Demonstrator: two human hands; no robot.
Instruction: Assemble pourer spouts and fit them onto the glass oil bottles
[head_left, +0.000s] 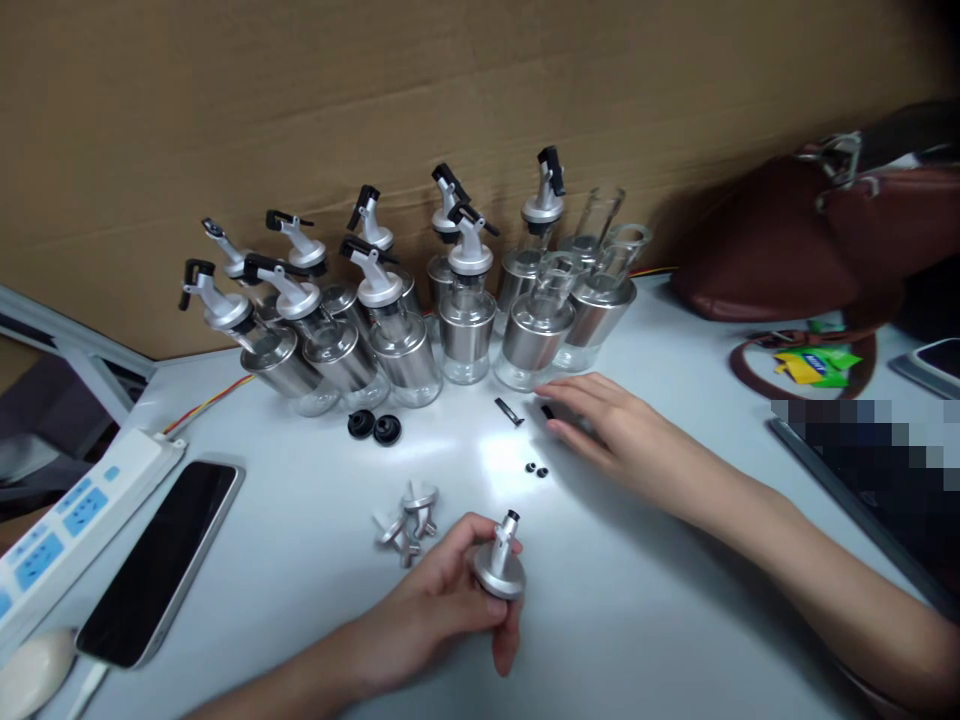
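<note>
Currently, left hand (pixel 450 590) clamped on a silver pourer head (pixel 499 575), low over the near middle of the table (pixel 300 590); its round flange rests among thumb and fingers, its narrow spout points up, black tip (pixel 513 516) topmost. Right hand (pixel 619 425) stretched forward over the table, palm side down, thumb and fingers apart around a small black piece (pixel 547 411); contact between them cannot be made out. Just left of it lies a black lever (pixel 509 411), flat on the table; nearer the person, two tiny black plugs (pixel 536 470) side by side. Left of the held pourer head, two loose silver pourer bodies (pixel 409 518) lie close together. Farther off, two black round stoppers (pixel 374 427) sit beside each other in front of the bottles. Bottles of glass with metal sleeves stand clustered at the back, before a cardboard panel (pixel 480 90); most carry silver pourers with black levers, while three open-necked bottles (pixel 536 335) stand grouped at the cluster's right. Far left: a dark-screened phone (pixel 161 565) beside a white power strip (pixel 79 520). Far right: a brown bag (pixel 787 240).
</note>
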